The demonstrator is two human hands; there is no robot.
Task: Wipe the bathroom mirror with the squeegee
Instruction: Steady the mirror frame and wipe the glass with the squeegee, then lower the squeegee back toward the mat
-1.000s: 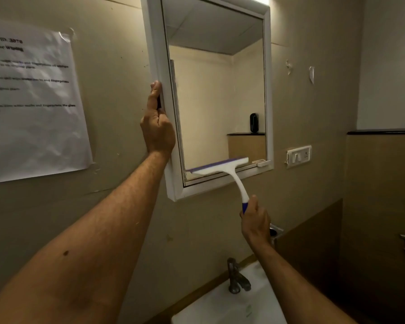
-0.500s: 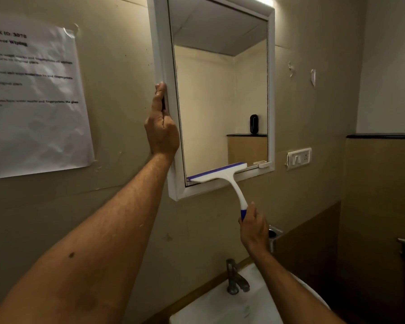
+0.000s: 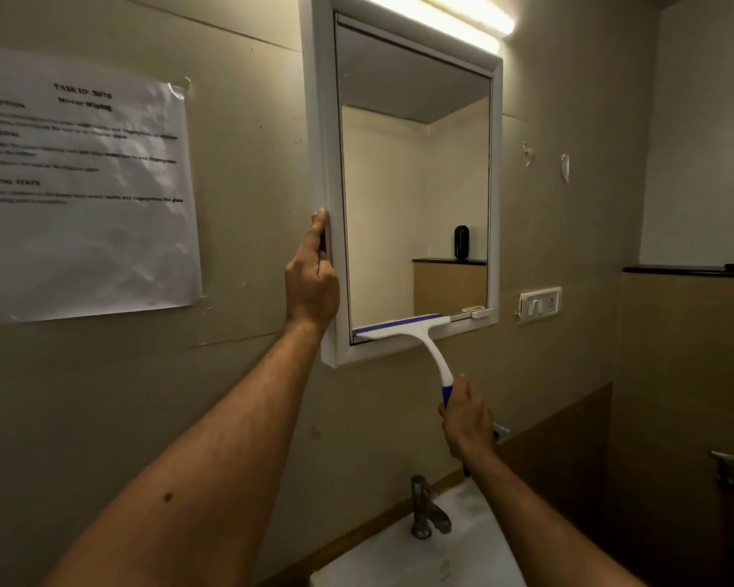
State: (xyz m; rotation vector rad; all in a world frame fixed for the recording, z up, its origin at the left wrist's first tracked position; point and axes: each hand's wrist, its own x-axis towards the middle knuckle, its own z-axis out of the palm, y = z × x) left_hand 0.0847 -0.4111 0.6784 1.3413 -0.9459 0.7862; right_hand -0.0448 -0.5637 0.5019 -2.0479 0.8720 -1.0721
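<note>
Low on the bathroom mirror (image 3: 412,197), the squeegee (image 3: 403,325) lies with its blue-edged blade against the glass just above the bottom rail of the white frame (image 3: 321,120). The blade's long axis runs nearly level, rising slightly toward the frame's right side and spanning most of the glass from the lower left corner; a strip at the lower right is left uncovered. Its white handle curves down and to the right, off the frame, into the right hand (image 3: 467,421), which is wrapped closed around the blue grip below the frame's lower edge. The left hand (image 3: 312,281) is clamped on the frame's left edge, about two-thirds of the way down, apparently steadying it. The hands are well apart, one at the frame's side, one beneath it. Judging by the blade's place, this downward stroke is at its end; all unwiped glass lies above and to the right, so the tool would likely need lifting back toward the frame's top, and only the right hand is placed to carry it.
</note>
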